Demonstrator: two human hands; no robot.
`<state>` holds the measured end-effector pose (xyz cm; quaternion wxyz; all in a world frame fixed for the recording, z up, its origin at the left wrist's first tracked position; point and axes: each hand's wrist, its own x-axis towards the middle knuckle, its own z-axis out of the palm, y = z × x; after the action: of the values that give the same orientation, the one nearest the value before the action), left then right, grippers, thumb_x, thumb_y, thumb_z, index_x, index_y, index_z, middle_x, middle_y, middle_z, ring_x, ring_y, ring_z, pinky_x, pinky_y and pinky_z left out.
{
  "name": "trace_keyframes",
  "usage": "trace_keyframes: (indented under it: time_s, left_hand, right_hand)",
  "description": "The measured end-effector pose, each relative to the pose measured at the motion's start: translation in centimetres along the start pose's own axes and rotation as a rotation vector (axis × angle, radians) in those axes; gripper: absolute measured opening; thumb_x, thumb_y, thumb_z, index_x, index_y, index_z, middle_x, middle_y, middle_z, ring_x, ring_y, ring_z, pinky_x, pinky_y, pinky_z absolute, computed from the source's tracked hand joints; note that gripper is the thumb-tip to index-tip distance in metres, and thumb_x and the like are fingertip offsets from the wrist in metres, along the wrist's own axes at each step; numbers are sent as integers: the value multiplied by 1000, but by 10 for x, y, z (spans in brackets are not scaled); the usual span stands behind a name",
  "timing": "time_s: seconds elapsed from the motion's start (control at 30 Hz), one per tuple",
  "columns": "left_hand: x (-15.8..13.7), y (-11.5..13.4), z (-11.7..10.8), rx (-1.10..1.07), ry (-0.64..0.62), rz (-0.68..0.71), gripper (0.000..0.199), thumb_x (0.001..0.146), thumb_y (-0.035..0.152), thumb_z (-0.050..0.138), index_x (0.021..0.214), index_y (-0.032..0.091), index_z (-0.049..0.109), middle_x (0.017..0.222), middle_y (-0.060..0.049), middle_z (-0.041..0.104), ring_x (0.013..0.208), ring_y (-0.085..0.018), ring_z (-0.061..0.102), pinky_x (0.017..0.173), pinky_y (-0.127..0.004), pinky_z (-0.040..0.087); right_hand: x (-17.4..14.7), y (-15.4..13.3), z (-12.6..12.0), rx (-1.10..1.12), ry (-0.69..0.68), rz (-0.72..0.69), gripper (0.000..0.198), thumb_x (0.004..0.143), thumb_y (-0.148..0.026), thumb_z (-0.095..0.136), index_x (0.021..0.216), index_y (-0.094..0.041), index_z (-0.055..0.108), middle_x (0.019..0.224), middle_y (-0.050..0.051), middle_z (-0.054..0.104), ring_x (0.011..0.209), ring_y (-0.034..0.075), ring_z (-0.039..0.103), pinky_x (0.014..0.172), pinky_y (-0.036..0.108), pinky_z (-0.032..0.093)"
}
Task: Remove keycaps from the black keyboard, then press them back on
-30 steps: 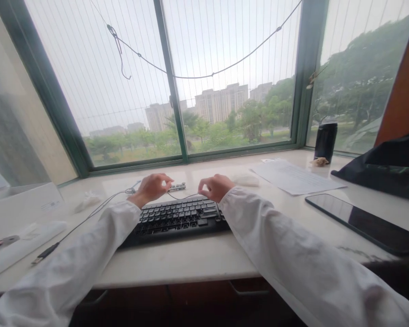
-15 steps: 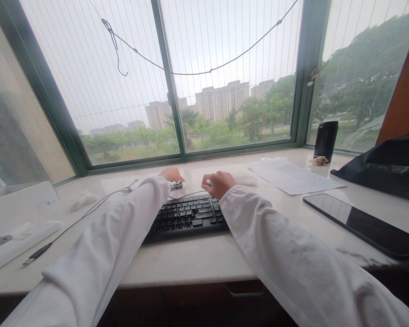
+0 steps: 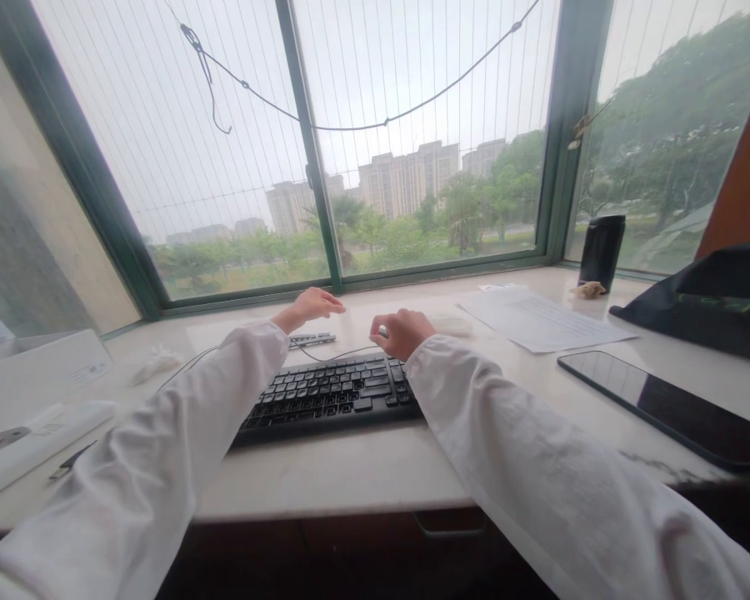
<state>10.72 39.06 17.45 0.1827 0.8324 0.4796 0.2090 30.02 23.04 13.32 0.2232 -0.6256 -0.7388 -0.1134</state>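
A black keyboard (image 3: 331, 392) lies on the white counter, and several keys in its front rows look stripped of their caps. My left hand (image 3: 311, 307) is beyond its back edge, fingers stretched out to the right with nothing visible in them. Under and beside that hand is a row of small dark keycaps (image 3: 312, 340). At the keyboard's back right corner, my right hand (image 3: 405, 333) has its fingers curled into a pinch; whatever is between them is too small to make out. A thin dark cable (image 3: 343, 354) runs behind the keyboard.
To the right lie a phone (image 3: 656, 404), a printed sheet (image 3: 537, 318), a black can (image 3: 601, 254) and a dark bag (image 3: 712, 304). A white box (image 3: 43, 367) and a white power strip (image 3: 43, 442) are at left. A window (image 3: 425, 200) rises behind the counter.
My left hand has lifted off the keycap row, and its fingers now show stretched out. The left forearm has shifted left, uncovering more of the keyboard. My right hand stays nearly in place.
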Motion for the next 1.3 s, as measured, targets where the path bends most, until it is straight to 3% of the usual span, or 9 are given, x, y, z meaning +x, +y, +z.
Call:
trace_keyframes:
  time_s: [0.13,0.2,0.33,0.6,0.8,0.97,1.1,1.3]
  left_hand:
    - [-52,11,-12,-180,-68,62,48,70,56,72,101,19,75,100,-9,73,88,-19,65,76,-29,50]
    - [-77,14,-9,-456,-96,68,48,64,48,81,99,15,74,102,-11,72,94,-20,64,86,-31,48]
    - [-107,13,10,-798,1,25,52,58,43,87,98,13,72,101,-11,72,95,-18,63,92,-33,46]
    - [-119,-1,40,-732,-106,110,48,65,52,80,96,16,75,98,-9,73,95,-21,64,88,-33,44]
    - [-120,-2,46,-868,-121,101,46,69,52,78,97,16,75,101,-10,73,100,-22,65,94,-34,46]
    - [-124,6,47,-956,-111,32,36,75,36,77,102,12,73,104,-13,72,101,-22,66,97,-36,47]
    - [-128,14,45,-1035,-109,-36,18,78,20,71,94,11,72,112,-13,70,101,-20,66,97,-34,49]
    - [-125,13,44,-1056,-161,-46,19,78,18,70,94,10,72,108,-13,70,97,-19,67,97,-32,50]
  right_hand:
    - [-3,-9,-2,61,3,-50,18,85,-43,60,94,-33,72,75,0,69,70,17,61,67,27,38]
    - [-5,-15,-4,99,-3,-91,20,85,-46,60,96,-34,71,69,-3,67,65,13,58,65,24,36]
    - [-8,-24,-3,203,-16,-139,25,82,-49,64,99,-32,70,56,-7,58,54,10,51,62,22,33]
    - [-8,-30,6,146,5,-114,34,77,-53,68,103,-30,69,52,-8,54,49,10,46,58,23,30]
    - [-8,-31,7,163,56,-65,30,79,-54,65,92,-28,72,49,-7,51,47,9,44,57,23,30]
    - [-10,-34,6,166,49,-45,36,80,-57,63,94,-26,72,48,-8,50,46,9,43,57,23,30]
    - [-10,-34,4,128,47,-47,38,79,-60,62,96,-27,72,48,-7,49,46,9,42,56,23,30]
    - [-10,-31,3,100,37,-84,31,81,-53,62,96,-28,72,48,-7,50,46,9,43,57,23,30]
